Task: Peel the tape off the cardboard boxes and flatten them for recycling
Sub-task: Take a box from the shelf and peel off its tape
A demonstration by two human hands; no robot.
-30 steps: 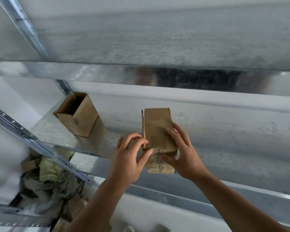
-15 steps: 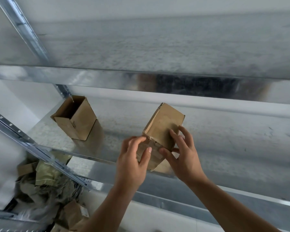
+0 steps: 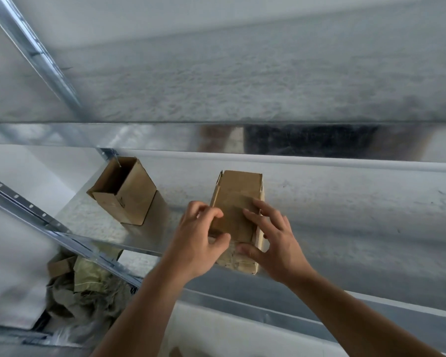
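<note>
Over the front lip of the shelf (image 3: 345, 222), the left hand (image 3: 196, 243) grips the cardboard box (image 3: 238, 202) by its left edge and the right hand (image 3: 273, 243) pinches its near end; a hard tug at tape could tear or drop it.

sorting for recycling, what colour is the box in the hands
Plain brown cardboard box, paler at its near end; head view.

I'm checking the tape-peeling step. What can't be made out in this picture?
Head view only:
- Tape on the held box: the near end is covered by the left hand and right hand; no tape edge is plain.
- Inside of the open box: in shadow.
- Pile at lower left: blurred, partly behind the shelf rail.
</note>
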